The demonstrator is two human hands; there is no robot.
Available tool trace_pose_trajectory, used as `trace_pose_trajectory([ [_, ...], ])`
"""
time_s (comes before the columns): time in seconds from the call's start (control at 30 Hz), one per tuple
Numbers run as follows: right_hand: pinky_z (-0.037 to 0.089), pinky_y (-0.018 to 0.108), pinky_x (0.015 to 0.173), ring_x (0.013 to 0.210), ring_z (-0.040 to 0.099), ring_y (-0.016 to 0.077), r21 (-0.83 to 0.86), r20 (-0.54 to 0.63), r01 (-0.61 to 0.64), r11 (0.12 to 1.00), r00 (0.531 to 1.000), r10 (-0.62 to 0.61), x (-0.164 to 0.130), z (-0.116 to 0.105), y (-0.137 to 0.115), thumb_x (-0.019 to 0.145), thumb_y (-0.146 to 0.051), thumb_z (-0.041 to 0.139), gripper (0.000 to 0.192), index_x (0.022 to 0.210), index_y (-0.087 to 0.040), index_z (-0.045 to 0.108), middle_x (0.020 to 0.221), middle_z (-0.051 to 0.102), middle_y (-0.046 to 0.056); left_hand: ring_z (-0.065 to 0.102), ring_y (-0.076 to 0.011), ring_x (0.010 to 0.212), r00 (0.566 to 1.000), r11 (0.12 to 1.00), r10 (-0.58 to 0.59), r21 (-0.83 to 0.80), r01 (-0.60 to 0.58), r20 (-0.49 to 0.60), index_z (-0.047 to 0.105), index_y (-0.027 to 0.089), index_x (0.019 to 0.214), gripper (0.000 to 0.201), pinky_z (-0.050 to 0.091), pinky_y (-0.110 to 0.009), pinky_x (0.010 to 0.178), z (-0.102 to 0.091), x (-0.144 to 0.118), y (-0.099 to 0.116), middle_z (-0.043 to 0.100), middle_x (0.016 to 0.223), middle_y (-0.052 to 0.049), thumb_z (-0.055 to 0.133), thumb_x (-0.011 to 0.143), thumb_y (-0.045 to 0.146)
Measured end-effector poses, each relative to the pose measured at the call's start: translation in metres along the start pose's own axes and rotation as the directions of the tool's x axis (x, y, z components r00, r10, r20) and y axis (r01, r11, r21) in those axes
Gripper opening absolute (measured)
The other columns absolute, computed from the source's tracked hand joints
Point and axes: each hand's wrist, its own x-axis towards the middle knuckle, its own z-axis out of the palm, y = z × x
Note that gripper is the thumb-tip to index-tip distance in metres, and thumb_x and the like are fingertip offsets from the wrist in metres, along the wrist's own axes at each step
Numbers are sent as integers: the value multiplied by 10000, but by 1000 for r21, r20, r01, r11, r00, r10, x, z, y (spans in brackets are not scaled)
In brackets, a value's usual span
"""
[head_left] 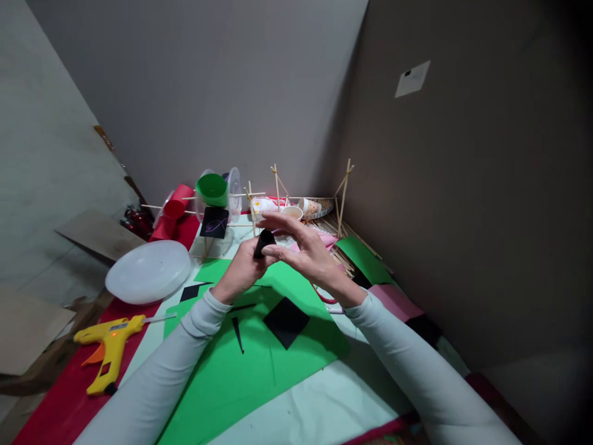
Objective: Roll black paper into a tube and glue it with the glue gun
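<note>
Over the green sheet (pixel 222 395), my left hand (pixel 241 270) is closed around a small rolled tube of black paper (pixel 262 245), its hollow end facing up. My right hand (pixel 308 250) arches beside and above the tube with fingers and thumb apart. Its thumb tip is at the tube's side; whether it presses on it I cannot tell. A black paper square (pixel 286 322) lies on the green sheet below the hands. Thin black paper scraps (pixel 238 335) lie left of that square.
A yellow glue gun (pixel 113 346) with its light on and a white plastic lid (pixel 148 272) lie at left. Behind stand stick frames (pixel 343 198), a green paper roll (pixel 213 190) and red paper rolls (pixel 175 209). Paper cups (pixel 309 206) and loose sticks (pixel 354 262) are back right.
</note>
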Motion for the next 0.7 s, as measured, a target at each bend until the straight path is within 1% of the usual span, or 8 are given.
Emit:
trace_pose_trajectory([
  [0.13,503,383,1113,1349,591,207,127,116,62,990,990,-77,-2,3,-10,962,-301,677,517,1455,-322,520,1439,636,50,368,-92,482,999,1000,24,19,-25,36,536,196,620,307,307,-246,432,4,-7,-1,479,546,34,717,781,384],
  [0.2,502,375,1105,1310,616,194,34,112,119,992,986,-122,-4,8,-11,1003,-282,614,403,1402,-306,570,1411,656,49,457,-127,543,998,998,55,40,-55,-13,520,195,586,332,368,-267,488,6,-9,-2,497,546,17,692,803,379],
  [0.3,512,397,1059,1177,677,211,-195,-16,162,967,986,-169,-8,19,-7,1015,-268,590,260,1262,-225,656,1255,732,92,560,-184,647,985,992,110,75,-100,-133,552,194,610,292,449,-305,590,10,-9,-7,541,579,3,682,801,373],
  [0.37,508,430,1037,1093,695,230,-336,-100,173,926,971,-217,-10,24,-3,1006,-264,603,234,1218,-188,667,1161,758,111,584,-194,677,967,987,143,107,-122,-212,595,190,656,242,474,-319,637,12,-8,-10,594,636,-7,694,792,364],
  [0.43,497,447,1031,1059,694,236,-429,-107,197,882,958,-266,-11,26,-3,1000,-265,614,248,1228,-178,662,1139,766,115,602,-197,704,950,981,170,135,-139,-263,639,185,710,208,493,-326,677,12,-7,-12,642,698,-19,696,803,362],
  [0.57,501,442,1006,1116,659,241,-456,-100,224,861,949,-300,-9,13,-15,988,-295,629,294,1264,-196,651,1226,741,121,579,-187,682,936,972,199,179,-152,-289,646,188,702,257,479,-303,655,10,-7,-12,620,662,-8,700,829,405],
  [0.63,504,445,968,1075,649,242,-466,-153,234,853,929,-338,-7,3,-24,985,-249,609,212,1182,-217,682,1148,758,98,516,-161,627,928,965,213,215,-150,-307,627,191,670,289,429,-278,606,7,-6,-9,574,620,12,721,820,419],
  [0.7,492,446,918,965,640,232,-501,-122,293,814,908,-402,-5,-4,-31,966,-152,571,185,1078,-225,699,1032,765,74,481,-146,614,920,955,231,255,-152,-317,638,189,681,274,396,-267,598,4,-5,-7,570,634,22,739,811,408],
])
